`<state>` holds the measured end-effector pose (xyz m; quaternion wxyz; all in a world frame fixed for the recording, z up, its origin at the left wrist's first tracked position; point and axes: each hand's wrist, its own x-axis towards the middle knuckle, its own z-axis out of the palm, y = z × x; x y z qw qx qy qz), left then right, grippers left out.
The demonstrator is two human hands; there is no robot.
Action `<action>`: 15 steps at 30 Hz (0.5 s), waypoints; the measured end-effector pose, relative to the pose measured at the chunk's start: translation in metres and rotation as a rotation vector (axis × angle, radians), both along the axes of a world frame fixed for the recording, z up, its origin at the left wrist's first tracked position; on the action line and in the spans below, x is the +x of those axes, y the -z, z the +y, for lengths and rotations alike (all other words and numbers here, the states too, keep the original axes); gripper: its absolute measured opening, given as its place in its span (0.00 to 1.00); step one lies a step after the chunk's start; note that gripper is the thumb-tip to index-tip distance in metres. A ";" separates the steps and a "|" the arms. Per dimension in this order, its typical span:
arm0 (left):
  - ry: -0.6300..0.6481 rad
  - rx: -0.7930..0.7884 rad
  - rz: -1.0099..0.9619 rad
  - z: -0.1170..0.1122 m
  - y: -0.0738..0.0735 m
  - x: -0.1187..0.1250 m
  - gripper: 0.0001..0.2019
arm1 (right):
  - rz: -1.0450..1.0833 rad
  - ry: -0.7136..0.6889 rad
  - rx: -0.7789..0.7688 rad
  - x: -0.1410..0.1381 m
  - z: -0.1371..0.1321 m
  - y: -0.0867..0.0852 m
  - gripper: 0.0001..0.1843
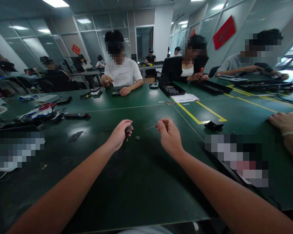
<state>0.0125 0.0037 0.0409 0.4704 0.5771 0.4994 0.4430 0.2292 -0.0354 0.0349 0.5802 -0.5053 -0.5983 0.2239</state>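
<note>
My right hand (169, 136) is closed around the red handle of a slim screwdriver (150, 127), whose thin metal shaft points left. Across from its tip, my left hand (119, 134) grips a small dark grey part (128, 129); a short thin pin sticks out below it. The fingers hide most of that part, so its kind is unclear. On the green table (136, 182), between and just below both hands, lies a small round metal disc (137, 138). Neither hand touches the disc.
To the left lie a dark pen-like tool (76, 115) and a pile of gloves and cables (44, 112). A small black part (213, 125) sits right, near another person's hand (286, 123). Black trays (172, 89) and a white paper (185, 98) are farther back, with co-workers opposite.
</note>
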 end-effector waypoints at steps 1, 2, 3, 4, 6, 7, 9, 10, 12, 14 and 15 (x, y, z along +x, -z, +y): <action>0.034 -0.020 0.064 -0.002 -0.004 0.000 0.14 | -0.004 0.000 -0.001 0.000 0.000 -0.001 0.12; 0.067 -0.026 0.154 -0.003 -0.008 0.000 0.14 | -0.008 -0.001 0.000 -0.001 -0.001 -0.001 0.12; 0.098 -0.018 0.264 -0.004 -0.012 0.000 0.14 | -0.011 -0.003 0.002 -0.001 -0.001 -0.002 0.12; 0.124 0.004 0.381 -0.005 -0.014 0.000 0.13 | -0.015 -0.004 0.004 -0.001 -0.002 -0.002 0.12; 0.169 0.071 0.599 -0.004 -0.015 0.001 0.10 | -0.022 -0.004 0.006 -0.001 -0.003 -0.003 0.12; 0.194 0.101 0.692 -0.002 -0.014 0.002 0.08 | -0.026 -0.004 0.004 -0.001 -0.003 -0.004 0.12; 0.230 0.141 0.835 0.003 -0.009 0.004 0.07 | -0.034 -0.004 0.003 -0.001 -0.003 -0.004 0.12; 0.242 0.145 0.886 0.005 -0.006 0.006 0.08 | -0.037 -0.006 0.005 -0.001 -0.003 -0.004 0.12; 0.265 0.131 0.961 0.009 -0.001 0.009 0.13 | -0.040 -0.011 0.007 -0.001 -0.002 -0.004 0.12; 0.299 0.101 1.014 0.010 0.002 0.011 0.14 | -0.040 -0.016 0.006 -0.002 -0.002 -0.004 0.12; 0.317 0.091 1.034 0.010 0.002 0.012 0.13 | -0.038 -0.019 0.005 -0.002 -0.002 -0.003 0.12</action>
